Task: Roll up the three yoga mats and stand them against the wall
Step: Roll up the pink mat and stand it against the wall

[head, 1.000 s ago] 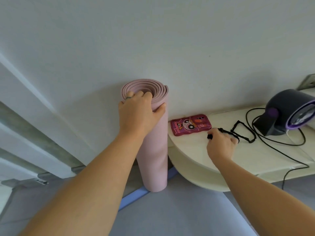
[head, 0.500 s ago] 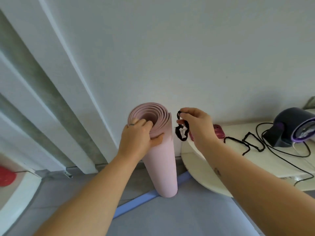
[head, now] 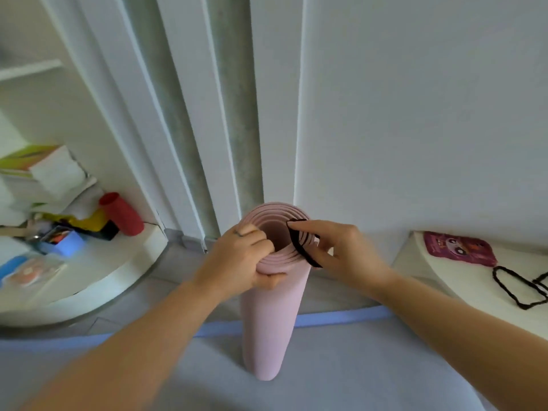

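A rolled pink yoga mat (head: pixel 268 321) stands upright on the grey floor in front of the white wall. My left hand (head: pixel 240 259) grips the mat's top rim, fingers hooked into the open core. My right hand (head: pixel 341 250) pinches a black elastic band (head: pixel 301 247) and holds it over the right side of the mat's top end. A blue mat edge (head: pixel 341 317) lies flat on the floor behind the pink roll.
A white rounded shelf (head: pixel 98 280) at the left carries a red cylinder (head: pixel 123 213), papers and small clutter. Another white shelf (head: pixel 421 262) at the right holds a pink phone case (head: pixel 459 247) and another black band (head: pixel 517 287).
My right hand picked a black band up from the right shelf and brought it to the mat's top. My view swung left, so the fan left the frame.
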A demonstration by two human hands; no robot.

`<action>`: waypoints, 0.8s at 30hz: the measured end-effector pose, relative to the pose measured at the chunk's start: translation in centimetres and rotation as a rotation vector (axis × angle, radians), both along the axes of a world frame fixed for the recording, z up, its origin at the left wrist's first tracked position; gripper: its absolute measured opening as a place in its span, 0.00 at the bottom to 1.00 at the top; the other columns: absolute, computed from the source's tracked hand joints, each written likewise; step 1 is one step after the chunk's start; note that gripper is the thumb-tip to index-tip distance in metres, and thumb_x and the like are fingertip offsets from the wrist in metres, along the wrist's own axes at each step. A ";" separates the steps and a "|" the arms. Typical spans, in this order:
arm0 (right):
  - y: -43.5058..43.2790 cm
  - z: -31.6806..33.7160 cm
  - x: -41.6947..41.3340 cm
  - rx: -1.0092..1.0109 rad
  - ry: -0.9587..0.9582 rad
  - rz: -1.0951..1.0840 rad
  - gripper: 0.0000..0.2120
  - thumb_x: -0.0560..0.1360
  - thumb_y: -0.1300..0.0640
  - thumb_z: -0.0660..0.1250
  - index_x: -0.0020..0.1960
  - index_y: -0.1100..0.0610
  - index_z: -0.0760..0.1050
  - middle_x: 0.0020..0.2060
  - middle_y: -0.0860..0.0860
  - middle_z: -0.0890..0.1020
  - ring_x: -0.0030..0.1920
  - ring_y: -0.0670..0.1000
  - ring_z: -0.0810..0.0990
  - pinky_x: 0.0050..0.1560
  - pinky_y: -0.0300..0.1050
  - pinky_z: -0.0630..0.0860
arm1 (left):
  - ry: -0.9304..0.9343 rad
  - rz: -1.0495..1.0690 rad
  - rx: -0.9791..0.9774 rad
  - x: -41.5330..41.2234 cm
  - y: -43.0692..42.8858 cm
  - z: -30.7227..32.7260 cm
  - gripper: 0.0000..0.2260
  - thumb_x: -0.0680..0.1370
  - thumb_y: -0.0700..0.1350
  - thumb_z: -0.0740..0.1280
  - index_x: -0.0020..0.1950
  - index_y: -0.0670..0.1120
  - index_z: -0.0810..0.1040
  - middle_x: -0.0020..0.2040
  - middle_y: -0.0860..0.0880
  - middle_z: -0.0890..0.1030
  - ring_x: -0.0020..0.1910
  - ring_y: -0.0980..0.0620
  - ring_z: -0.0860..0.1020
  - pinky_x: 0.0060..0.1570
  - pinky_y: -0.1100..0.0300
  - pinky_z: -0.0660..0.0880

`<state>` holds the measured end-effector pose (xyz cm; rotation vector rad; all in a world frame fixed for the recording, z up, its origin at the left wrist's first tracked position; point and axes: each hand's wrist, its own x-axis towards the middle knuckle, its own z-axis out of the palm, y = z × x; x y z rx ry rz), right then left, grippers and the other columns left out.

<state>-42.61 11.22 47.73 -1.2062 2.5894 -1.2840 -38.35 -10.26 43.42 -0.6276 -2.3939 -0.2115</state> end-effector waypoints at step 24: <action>-7.1 0.0 -2.2 0.561 0.767 0.633 0.27 0.61 0.41 0.76 0.53 0.56 0.79 0.46 0.47 0.83 0.61 0.54 0.70 0.71 0.53 0.56 | -0.007 -0.080 -0.021 4.2 -4.9 -0.8 0.19 0.71 0.58 0.66 0.35 0.41 0.76 0.33 0.46 0.75 0.41 0.48 0.70 0.46 0.58 0.69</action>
